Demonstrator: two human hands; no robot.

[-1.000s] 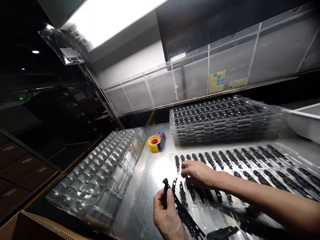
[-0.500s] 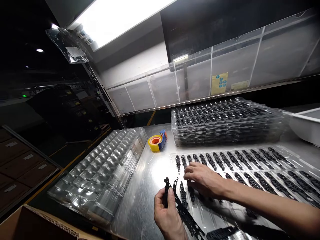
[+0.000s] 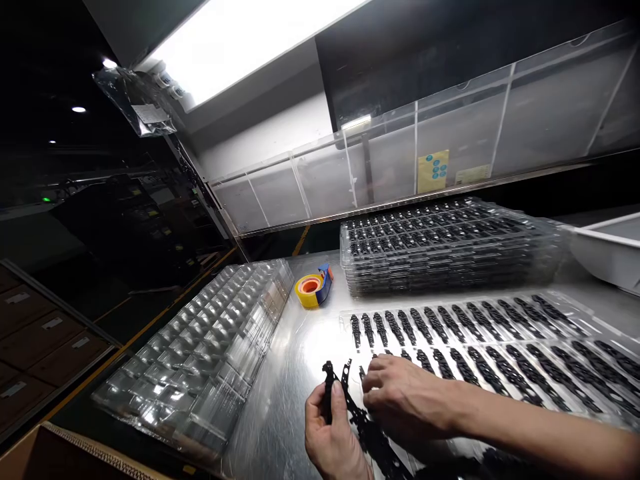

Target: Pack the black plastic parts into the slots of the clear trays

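Observation:
My left hand [image 3: 334, 433] is closed on black perforated plastic strips [image 3: 329, 393], held upright between thumb and fingers. Another long black strip with round holes slants down beside that hand. To its right, my right hand [image 3: 400, 393] reaches over the clear plastic tray [image 3: 570, 307], palm down with fingers curled. Whatever its fingertips grip is hidden beneath them. Rows of slim black plastic parts [image 3: 463, 323] lie in the tray's slots, and the near part of the tray is partly covered by my arm.
A stack of clear trays [image 3: 210, 340] stands on the left of the metal table. Behind the work lies a yellow tape roll in a blue dispenser [image 3: 311, 290]. Farther back is a stack of filled trays [image 3: 450, 260]; a white bin [image 3: 610, 253] sits at right, a cardboard box [image 3: 75, 453] at lower left.
My right hand has shifted toward me, from the gap between the rows onto the nearer row, uncovering parts behind it. My left hand keeps its hold on the strips. The view tilts slightly.

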